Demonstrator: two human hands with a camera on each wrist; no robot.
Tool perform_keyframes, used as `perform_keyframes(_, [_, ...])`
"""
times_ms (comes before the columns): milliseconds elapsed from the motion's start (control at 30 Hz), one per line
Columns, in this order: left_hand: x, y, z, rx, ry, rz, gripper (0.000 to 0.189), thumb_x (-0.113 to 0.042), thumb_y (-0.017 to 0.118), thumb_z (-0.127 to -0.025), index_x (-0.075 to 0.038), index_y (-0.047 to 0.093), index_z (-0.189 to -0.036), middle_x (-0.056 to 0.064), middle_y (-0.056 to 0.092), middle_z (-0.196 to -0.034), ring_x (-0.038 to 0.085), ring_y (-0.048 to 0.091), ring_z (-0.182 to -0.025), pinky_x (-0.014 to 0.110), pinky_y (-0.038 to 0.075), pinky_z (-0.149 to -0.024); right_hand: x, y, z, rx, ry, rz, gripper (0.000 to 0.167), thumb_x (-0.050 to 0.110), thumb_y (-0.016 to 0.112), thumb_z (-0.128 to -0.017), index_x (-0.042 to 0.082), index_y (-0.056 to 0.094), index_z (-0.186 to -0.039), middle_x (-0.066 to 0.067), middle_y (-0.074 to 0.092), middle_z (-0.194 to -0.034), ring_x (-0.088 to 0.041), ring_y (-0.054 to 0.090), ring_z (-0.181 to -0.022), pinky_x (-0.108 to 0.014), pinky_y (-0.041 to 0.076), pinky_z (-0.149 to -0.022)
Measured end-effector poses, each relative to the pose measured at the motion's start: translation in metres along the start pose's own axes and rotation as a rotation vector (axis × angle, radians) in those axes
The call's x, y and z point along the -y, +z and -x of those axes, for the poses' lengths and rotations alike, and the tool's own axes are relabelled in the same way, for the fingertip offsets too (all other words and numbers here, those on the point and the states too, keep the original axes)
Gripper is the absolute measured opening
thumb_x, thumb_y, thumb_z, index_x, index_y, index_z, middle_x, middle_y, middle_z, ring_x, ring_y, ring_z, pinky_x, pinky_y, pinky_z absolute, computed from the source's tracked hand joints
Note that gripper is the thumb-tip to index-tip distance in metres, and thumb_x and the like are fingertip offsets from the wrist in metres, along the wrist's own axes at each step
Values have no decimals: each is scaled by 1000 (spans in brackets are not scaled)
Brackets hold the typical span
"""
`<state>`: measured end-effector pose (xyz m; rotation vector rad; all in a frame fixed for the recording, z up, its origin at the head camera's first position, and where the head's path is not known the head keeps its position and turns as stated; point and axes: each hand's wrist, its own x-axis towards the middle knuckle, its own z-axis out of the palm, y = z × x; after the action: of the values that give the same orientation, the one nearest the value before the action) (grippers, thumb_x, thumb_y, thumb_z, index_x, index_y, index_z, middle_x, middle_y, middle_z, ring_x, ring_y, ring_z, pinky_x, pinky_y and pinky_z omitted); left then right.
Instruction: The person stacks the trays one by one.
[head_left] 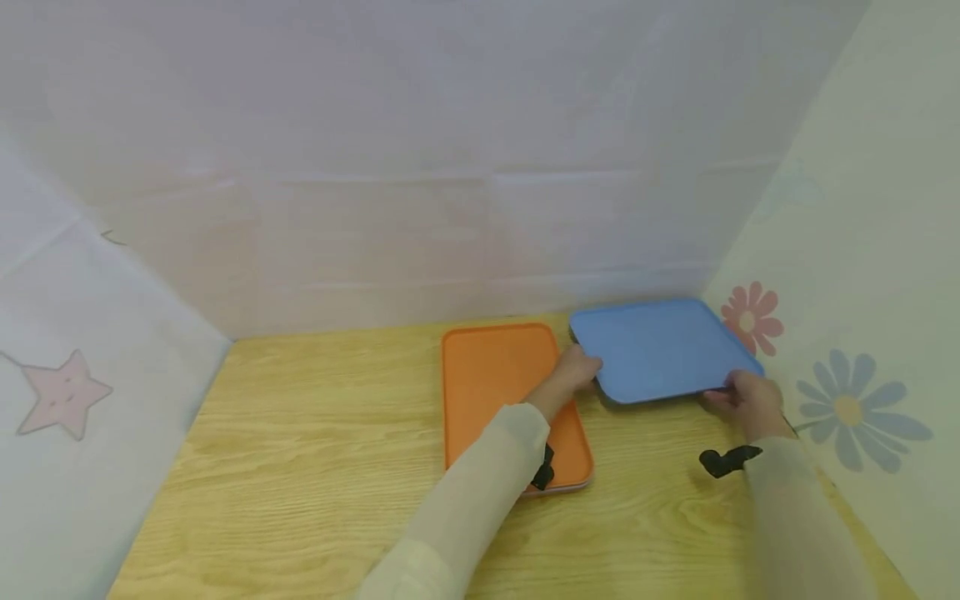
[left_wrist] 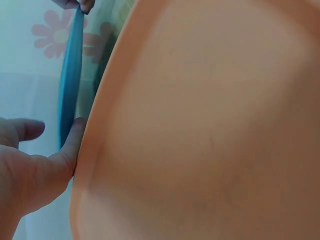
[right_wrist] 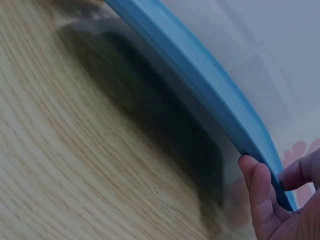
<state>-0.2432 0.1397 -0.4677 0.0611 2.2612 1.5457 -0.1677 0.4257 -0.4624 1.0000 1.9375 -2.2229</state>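
Observation:
A blue tray [head_left: 660,346] is held by both hands above the back right of the table, its shadow falling on the wood in the right wrist view. At the tray's left edge, my left hand [head_left: 576,371] has its thumb on the upper side and fingers underneath. My right hand [head_left: 752,402] pinches the near right corner; the right wrist view shows the thumb [right_wrist: 300,172] on one face and fingertips on the other. An orange tray [head_left: 487,367] lies flat on the table under my left forearm, a thin pale edge showing below its near rim.
The wood-grain table [head_left: 300,433] meets a pale back wall [head_left: 420,233] covered in sheeting. Close to the blue tray and right hand stands the right side wall [head_left: 885,292], printed with flowers. On the left is another side wall [head_left: 82,317], with a pink star.

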Motion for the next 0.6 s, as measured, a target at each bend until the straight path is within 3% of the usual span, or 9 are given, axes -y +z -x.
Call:
perform_keyframes(33, [0, -1, 0, -20, 15, 25, 45, -11, 56, -99, 6, 50, -140, 19, 62, -127, 25, 63, -88, 41, 59, -83, 5, 1, 1, -62, 96, -110, 14, -9, 41, -88, -5, 46, -101, -8, 64, -67, -23, 71, -59, -33, 64, -68])
perform_keyframes(67, [-1, -3, -1, -34, 30, 58, 42, -9, 55, -98, 5, 52, -138, 19, 63, -123, 27, 65, -89, 43, 60, -82, 8, 1, 2, -61, 100, -74, 12, -7, 41, -89, -5, 47, -99, -8, 64, -65, -22, 71, -57, -33, 64, -66])
perform_keyframes(133, [-1, -8, -3, -69, 41, 105, 37, -7, 56, -98, 2, 54, -134, 18, 65, -118, 30, 69, -89, 45, 61, -82, 14, 0, 2, -43, 94, -16, 12, -3, 40, -91, -3, 52, -88, -7, 64, -61, -20, 70, -55, -31, 63, -63])
perform_keyframes(233, [0, -18, -7, -106, 31, 186, 48, -5, 57, -97, 0, 47, -144, 20, 64, -123, 34, 71, -89, 46, 61, -84, 19, -1, 1, -22, 66, 16, 19, -2, 41, -91, 0, 54, -77, -6, 63, -61, -19, 68, -52, -30, 62, -60])
perform_keyframes(333, [4, -30, -10, -117, 1, 234, 61, -6, 57, -97, -3, 35, -155, 22, 60, -129, 33, 71, -82, 45, 62, -82, 23, -1, 0, 4, 48, 50, 15, -2, 44, -90, 1, 55, -79, -4, 63, -62, -18, 68, -52, -29, 62, -59])
perform_keyframes(400, [8, -39, -11, -101, 1, 258, 62, -5, 56, -97, -4, 36, -155, 22, 59, -130, 31, 70, -79, 45, 63, -79, 25, 0, -1, 29, 38, 87, 10, -2, 46, -90, 1, 53, -84, -3, 63, -65, -18, 68, -54, -29, 62, -59])
perform_keyframes(500, [13, -55, -10, -75, 43, 167, 49, -9, 57, -96, -3, 49, -144, 17, 63, -123, 24, 67, -78, 40, 63, -73, 27, 3, -2, 76, 19, 177, 4, 0, 46, -91, -1, 50, -91, -2, 62, -68, -17, 68, -56, -27, 61, -59])
perform_keyframes(600, [15, -71, -8, -20, 133, 9, 22, -12, 58, -97, -1, 60, -116, 8, 61, -101, 16, 57, -76, 30, 54, -65, 29, 7, -4, 132, -13, 284, 8, 4, 46, -93, -2, 48, -98, 0, 60, -73, -14, 67, -58, -24, 60, -58])
